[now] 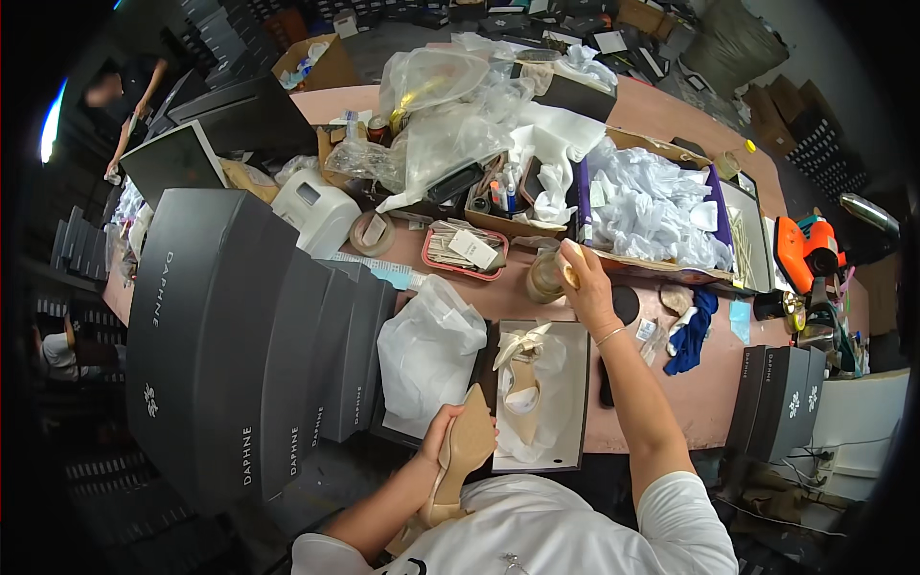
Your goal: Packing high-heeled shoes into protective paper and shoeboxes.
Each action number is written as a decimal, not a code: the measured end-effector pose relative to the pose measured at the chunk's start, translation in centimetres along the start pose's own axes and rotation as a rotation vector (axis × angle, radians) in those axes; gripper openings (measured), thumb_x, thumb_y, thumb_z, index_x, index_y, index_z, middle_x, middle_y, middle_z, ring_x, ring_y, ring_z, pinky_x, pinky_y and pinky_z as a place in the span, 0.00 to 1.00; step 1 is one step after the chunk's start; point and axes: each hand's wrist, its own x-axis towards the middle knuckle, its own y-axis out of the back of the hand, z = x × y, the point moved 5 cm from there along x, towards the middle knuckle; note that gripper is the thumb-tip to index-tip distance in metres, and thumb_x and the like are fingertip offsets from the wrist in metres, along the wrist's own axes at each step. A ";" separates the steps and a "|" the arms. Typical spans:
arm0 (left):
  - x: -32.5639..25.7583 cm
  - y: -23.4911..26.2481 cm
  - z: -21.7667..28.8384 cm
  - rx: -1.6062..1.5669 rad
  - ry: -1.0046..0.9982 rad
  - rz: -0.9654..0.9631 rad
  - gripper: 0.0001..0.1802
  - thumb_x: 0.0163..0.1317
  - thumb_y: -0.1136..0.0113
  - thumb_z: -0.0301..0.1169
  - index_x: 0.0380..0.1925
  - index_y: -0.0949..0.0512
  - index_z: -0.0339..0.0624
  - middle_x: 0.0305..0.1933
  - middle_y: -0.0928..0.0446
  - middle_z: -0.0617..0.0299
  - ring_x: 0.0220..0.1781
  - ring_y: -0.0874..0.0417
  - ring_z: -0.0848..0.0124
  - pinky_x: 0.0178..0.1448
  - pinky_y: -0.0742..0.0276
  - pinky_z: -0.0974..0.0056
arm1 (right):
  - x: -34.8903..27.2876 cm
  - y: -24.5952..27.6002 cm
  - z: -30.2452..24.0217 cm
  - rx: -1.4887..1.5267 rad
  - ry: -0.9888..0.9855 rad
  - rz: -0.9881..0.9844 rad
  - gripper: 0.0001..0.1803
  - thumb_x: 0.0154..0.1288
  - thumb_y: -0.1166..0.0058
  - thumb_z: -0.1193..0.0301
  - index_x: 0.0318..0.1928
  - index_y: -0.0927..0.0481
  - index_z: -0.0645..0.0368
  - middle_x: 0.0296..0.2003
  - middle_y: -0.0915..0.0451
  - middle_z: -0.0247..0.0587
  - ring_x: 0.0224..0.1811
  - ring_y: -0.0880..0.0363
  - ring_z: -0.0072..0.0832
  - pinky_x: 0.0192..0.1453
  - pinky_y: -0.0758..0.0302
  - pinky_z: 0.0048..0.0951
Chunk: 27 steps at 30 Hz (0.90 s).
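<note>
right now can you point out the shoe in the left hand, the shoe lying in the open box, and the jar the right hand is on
shoe in the left hand point(465, 450), head view, on its tan sole
shoe in the open box point(520, 383), head view, on its insole
jar point(544, 278), head view, on its glass side

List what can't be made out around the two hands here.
- Head view: the right hand covers part of the jar; its contents and the grip are unclear.
- The left hand hides the middle of the beige shoe; its heel end merges with the white shirt.
- Tissue veils the shoe in the open box.
</note>
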 end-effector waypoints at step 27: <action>-1.0 -1.1 0.6 -0.005 -0.094 -0.290 0.34 0.64 0.56 0.46 0.64 0.39 0.34 0.57 0.29 0.45 0.52 0.22 0.55 0.56 0.22 0.50 | -1.9 1.1 -1.5 -0.038 -0.223 0.006 0.23 0.65 0.46 0.65 0.60 0.29 0.53 0.45 0.27 0.46 0.45 0.24 0.42 0.46 0.26 0.35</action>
